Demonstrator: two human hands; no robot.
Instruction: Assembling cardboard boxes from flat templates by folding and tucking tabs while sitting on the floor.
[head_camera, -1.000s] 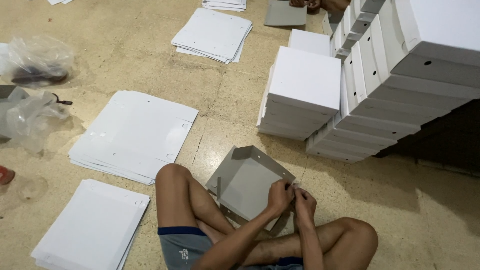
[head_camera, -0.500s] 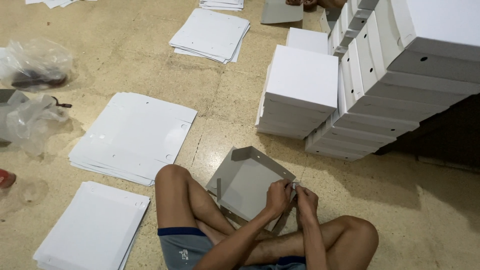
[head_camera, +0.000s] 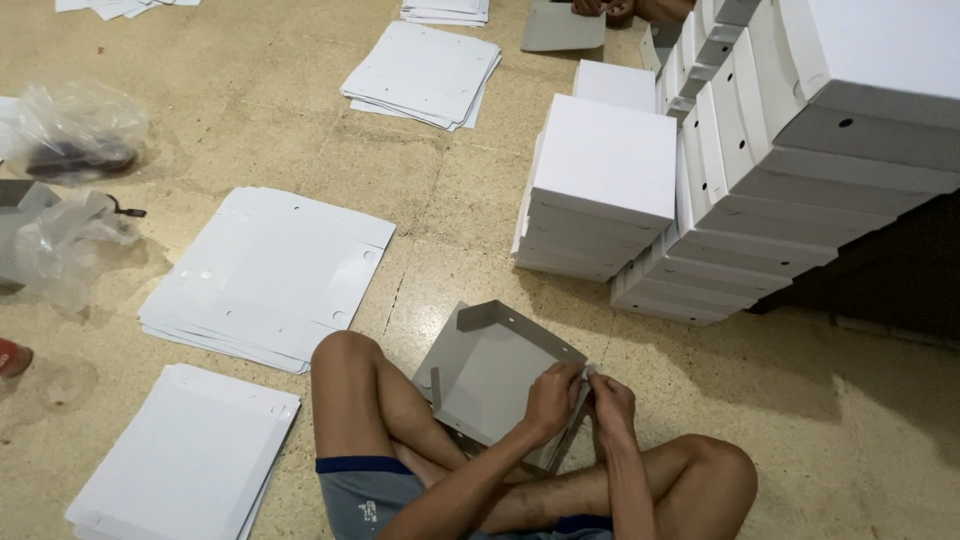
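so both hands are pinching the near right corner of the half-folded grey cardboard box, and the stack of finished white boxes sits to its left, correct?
Not quite. In the head view both the left hand and the right hand do pinch the near right corner of the half-folded grey cardboard box, but the stack of finished white boxes sits beyond it and to its right; the pile of flat white cardboard sheets lies to its left.

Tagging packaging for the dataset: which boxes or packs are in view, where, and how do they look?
Half-folded box: grey card, between the knees, both hands at its right corner.
Folded boxes: white stack, centre; more leaning rows at right.
Flat blanks: white sheets, left floor.
Plastic bags: clear, crumpled, far left.
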